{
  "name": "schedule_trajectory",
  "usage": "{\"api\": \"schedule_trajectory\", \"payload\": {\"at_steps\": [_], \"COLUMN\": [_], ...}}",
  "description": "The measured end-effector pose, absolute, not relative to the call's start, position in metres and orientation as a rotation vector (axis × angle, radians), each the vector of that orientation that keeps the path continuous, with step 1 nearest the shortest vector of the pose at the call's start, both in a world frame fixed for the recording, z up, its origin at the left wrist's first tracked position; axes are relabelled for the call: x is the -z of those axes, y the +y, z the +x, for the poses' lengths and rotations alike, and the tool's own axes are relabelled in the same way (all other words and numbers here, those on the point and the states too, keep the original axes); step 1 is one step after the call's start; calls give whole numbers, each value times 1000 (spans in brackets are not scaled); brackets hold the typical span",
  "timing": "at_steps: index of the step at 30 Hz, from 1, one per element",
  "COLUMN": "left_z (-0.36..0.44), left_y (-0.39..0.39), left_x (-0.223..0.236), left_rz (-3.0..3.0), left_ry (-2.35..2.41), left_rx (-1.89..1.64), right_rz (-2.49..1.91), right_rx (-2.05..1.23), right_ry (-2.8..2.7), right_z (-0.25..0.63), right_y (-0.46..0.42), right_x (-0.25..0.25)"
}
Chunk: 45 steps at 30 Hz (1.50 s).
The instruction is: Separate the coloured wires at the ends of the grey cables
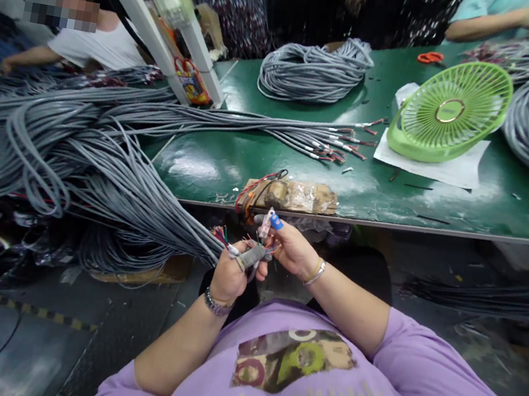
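My left hand is closed around the stripped end of a grey cable, whose thin coloured wires fan out between my hands. A grey wrap covers its thumb. Pinched in my right hand is a small pale connector, close to those wires; blue tape covers one fingertip. Whether any wire sits in the connector is too small to tell. More cable ends with bared coloured wires lie just left of my left hand, part of a thick grey cable bundle.
At the green table's near edge is a taped block with red and black leads. Farther back are cut cable ends, a coiled cable, a green fan and orange scissors. Two other people work beyond.
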<state>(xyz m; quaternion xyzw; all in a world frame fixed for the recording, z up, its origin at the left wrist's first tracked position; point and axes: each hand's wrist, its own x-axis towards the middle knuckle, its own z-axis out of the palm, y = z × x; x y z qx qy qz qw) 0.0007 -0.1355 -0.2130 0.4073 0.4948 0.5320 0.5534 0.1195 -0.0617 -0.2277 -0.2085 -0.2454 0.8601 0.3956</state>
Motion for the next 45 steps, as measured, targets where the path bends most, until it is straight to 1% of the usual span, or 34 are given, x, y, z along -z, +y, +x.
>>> {"api": "schedule_trajectory", "payload": {"at_steps": [3, 7, 12, 17, 27, 32, 35, 40, 45], "left_z": [0, 1, 2, 0, -2, -5, -8, -12, -7], "left_y": [-135, -137, -143, -147, -150, -151, -150, -148, -150], "left_x": [213, 215, 222, 223, 225, 227, 224, 218, 222], "left_rz": [953, 943, 977, 1039, 1044, 1001, 1044, 1045, 1010], "left_ry": [1176, 1185, 1279, 1303, 1340, 1294, 1244, 1217, 1286], "left_rx": [-1254, -1300, -1306, -1242, -1235, -1270, -1205, -1051, -1125], "right_rz": [-519, -611, -649, -695, -719, -681, -674, -717, -774], "right_rx": [-2207, -2200, -2310, -2311, -2246, -2345, -2402, -2357, -2282], "right_ry": [-623, -679, -908, -1029, -995, -880, -835, -837, -790], "right_z": [119, 122, 137, 150, 144, 143, 141, 138, 138], "right_y": [-61, -60, -63, -67, -76, -77, -76, -78, -80], "right_x": [229, 225, 219, 218, 224, 228, 229, 226, 228]}}
